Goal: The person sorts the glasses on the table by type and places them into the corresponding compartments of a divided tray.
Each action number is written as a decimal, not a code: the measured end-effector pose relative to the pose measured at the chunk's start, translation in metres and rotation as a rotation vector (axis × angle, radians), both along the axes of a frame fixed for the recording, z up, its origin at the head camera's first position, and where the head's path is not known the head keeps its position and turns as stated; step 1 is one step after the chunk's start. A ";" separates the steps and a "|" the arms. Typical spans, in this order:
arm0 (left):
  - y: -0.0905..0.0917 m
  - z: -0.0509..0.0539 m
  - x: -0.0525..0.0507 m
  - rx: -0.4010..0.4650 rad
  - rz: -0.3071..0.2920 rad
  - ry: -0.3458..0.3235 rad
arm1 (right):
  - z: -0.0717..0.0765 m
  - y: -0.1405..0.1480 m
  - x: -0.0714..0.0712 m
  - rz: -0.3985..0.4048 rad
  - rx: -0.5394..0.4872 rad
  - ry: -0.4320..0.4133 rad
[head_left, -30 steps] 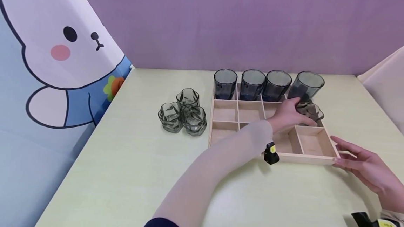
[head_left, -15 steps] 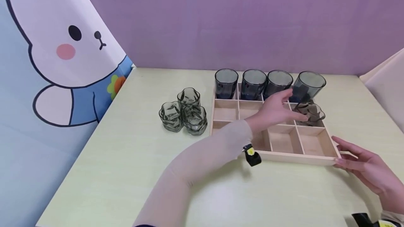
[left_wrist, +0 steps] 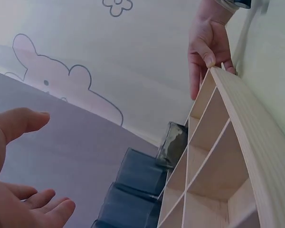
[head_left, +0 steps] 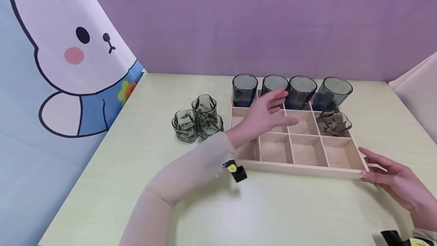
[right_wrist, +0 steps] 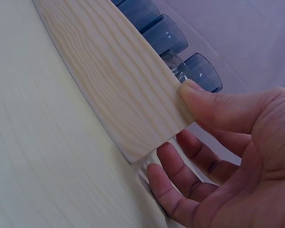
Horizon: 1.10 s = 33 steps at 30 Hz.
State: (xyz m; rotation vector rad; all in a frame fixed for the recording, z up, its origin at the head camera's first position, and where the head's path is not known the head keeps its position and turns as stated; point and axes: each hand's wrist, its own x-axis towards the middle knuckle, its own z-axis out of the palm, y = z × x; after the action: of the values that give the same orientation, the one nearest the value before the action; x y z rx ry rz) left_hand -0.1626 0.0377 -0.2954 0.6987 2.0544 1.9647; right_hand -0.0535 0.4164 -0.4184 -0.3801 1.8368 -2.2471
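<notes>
My left hand (head_left: 257,119) is above the left part of a divided wooden box (head_left: 297,168), its fingers spread with nothing in them. The right hand (head_left: 397,181) holds the box's front right corner; in the right wrist view its thumb (right_wrist: 223,107) presses the wood and the fingers curl by the corner. Several tall grey-blue glasses (head_left: 300,94) stand along the back row of compartments, the rightmost tall glass (head_left: 331,92) tilted. In front of that one, a short wavy smoky glass (head_left: 334,122) sits in the right compartment of the middle row.
Three short wavy glasses (head_left: 184,126) are grouped on the pale table (head_left: 143,177) left of the box. A purple backdrop (head_left: 239,22) rises behind the table, and a cartoon-printed cloth (head_left: 54,86) hangs at the left.
My left hand has come away from the short wavy glass at the right and moved left across the box. The right hand stays at the corner.
</notes>
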 end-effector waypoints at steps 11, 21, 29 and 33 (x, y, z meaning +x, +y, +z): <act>-0.063 -0.002 0.012 -0.030 0.015 0.071 | -0.002 0.000 0.000 -0.005 0.011 -0.001; -0.130 -0.015 0.023 -0.061 0.088 0.151 | -0.002 -0.003 -0.002 -0.011 0.013 -0.009; -0.187 -0.024 0.025 -0.015 0.247 0.163 | -0.001 0.000 -0.002 -0.013 -0.002 -0.007; -0.212 -0.034 0.022 -0.070 0.358 0.255 | -0.002 0.001 -0.001 -0.005 -0.009 -0.005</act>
State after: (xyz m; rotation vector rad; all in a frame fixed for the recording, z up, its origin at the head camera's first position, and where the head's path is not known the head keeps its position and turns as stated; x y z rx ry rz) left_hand -0.1404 -0.1747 -0.3292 0.6300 2.5398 2.0591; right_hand -0.0545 0.4170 -0.4199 -0.3710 1.8280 -2.2579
